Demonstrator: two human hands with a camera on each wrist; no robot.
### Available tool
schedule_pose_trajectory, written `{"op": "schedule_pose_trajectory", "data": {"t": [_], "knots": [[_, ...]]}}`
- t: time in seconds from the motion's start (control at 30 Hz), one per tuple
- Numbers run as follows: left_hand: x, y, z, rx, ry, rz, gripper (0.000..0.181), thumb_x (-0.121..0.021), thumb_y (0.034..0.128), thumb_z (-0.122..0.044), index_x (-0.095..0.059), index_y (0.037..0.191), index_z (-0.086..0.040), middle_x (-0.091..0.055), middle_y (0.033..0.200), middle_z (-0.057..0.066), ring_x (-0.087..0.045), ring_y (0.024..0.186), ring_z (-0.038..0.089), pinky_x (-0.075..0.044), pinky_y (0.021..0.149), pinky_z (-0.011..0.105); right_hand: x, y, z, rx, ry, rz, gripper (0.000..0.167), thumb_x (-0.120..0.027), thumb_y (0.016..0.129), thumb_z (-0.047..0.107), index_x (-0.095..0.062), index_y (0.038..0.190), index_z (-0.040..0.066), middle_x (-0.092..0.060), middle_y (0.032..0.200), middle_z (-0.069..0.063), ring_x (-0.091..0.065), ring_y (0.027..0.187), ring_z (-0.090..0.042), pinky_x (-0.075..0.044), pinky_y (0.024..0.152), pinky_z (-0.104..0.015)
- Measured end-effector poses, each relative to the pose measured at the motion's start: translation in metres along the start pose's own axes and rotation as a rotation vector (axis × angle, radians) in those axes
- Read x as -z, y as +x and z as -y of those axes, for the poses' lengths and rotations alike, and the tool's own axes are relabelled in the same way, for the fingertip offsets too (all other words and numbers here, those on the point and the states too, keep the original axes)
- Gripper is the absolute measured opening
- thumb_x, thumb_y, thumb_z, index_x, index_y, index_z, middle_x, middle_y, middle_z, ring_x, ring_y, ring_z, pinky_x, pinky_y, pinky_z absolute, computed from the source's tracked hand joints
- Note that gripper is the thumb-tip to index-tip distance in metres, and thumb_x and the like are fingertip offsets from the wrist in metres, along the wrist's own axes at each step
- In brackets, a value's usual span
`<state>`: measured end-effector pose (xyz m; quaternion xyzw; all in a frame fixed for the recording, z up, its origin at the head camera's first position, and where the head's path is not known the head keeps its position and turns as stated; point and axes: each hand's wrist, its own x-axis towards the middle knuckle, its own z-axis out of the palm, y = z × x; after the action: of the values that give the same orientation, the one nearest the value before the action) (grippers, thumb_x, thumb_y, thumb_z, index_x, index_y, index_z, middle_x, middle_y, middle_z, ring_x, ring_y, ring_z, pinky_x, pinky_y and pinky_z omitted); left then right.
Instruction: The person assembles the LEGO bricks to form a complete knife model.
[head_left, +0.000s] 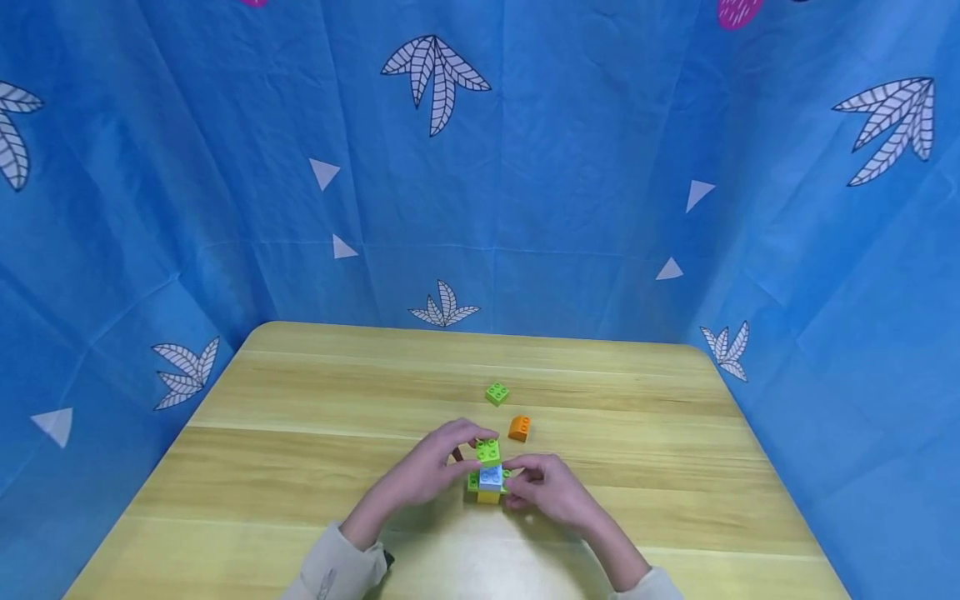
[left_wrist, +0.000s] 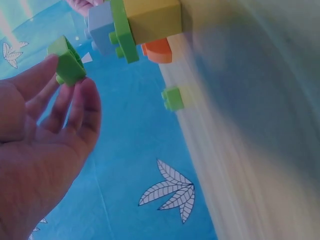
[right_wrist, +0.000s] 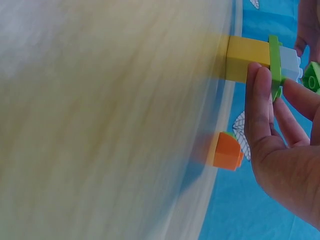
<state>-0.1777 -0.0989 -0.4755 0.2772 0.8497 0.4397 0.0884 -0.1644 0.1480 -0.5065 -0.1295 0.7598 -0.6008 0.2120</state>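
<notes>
My left hand (head_left: 431,467) pinches a green building block (head_left: 488,452) between thumb and fingertips. In the left wrist view that green block (left_wrist: 70,61) is tilted, its hollow underside partly showing, apart from the stack. The stack stands on the table: a yellow block (right_wrist: 246,57) at the bottom, a thin green plate (right_wrist: 274,65) across it, and a light blue block (head_left: 491,477) on top. With thumb and fingers my right hand (head_left: 549,490) grips the right end of the green plate. The held block is above the blue block's studs.
Behind the stack, an orange block (head_left: 519,428) with a curved side lies on the wooden table (head_left: 315,400). Farther back is another small green block (head_left: 497,393). A blue patterned cloth (head_left: 570,167) hangs around the table's back and sides.
</notes>
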Motion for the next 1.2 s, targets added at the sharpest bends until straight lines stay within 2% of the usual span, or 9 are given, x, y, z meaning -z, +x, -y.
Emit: {"op": "schedule_pose_trajectory", "data": {"t": [0.37,0.6,0.87,1.2], "knots": [[-0.009,-0.008,0.004,-0.001,-0.001,0.004,0.046,-0.069,0.0983,-0.014,-0.06,0.143,-0.022,-0.063,0.131,-0.008,-0.059,0.118,0.017,-0.054,0.091,0.023,0.001,0.001,-0.002,-0.004,-0.002,0.004,0.042,-0.069,0.097,0.007,-0.059,0.134,-0.01,-0.073,0.098,-0.018,-0.075,0.086,-0.034,-0.064,0.082,-0.039],[-0.013,-0.009,0.005,-0.019,0.005,0.018,0.047,-0.069,0.098,-0.013,-0.061,0.142,-0.027,-0.063,0.131,-0.008,-0.058,0.116,0.012,-0.054,0.091,0.023,0.001,0.0,-0.002,0.006,0.003,0.012,0.043,-0.068,0.097,0.006,-0.058,0.135,-0.011,-0.073,0.101,-0.019,-0.075,0.088,-0.034,-0.064,0.082,-0.037],[-0.015,-0.01,0.004,-0.023,0.012,0.022,0.046,-0.068,0.0989,-0.011,-0.061,0.143,-0.021,-0.062,0.133,-0.004,-0.058,0.114,0.012,-0.054,0.09,0.022,0.002,0.0,-0.002,0.012,-0.012,0.015,0.043,-0.067,0.098,0.006,-0.057,0.135,-0.012,-0.073,0.101,-0.02,-0.075,0.088,-0.036,-0.064,0.081,-0.036],[-0.018,-0.01,0.007,-0.03,0.025,0.025,0.046,-0.065,0.1014,-0.018,-0.059,0.145,-0.031,-0.061,0.133,-0.008,-0.058,0.116,0.012,-0.054,0.092,0.024,0.003,0.0,-0.002,0.019,-0.001,0.025,0.043,-0.067,0.099,0.007,-0.057,0.135,-0.012,-0.074,0.101,-0.021,-0.075,0.09,-0.037,-0.064,0.082,-0.037]]}}
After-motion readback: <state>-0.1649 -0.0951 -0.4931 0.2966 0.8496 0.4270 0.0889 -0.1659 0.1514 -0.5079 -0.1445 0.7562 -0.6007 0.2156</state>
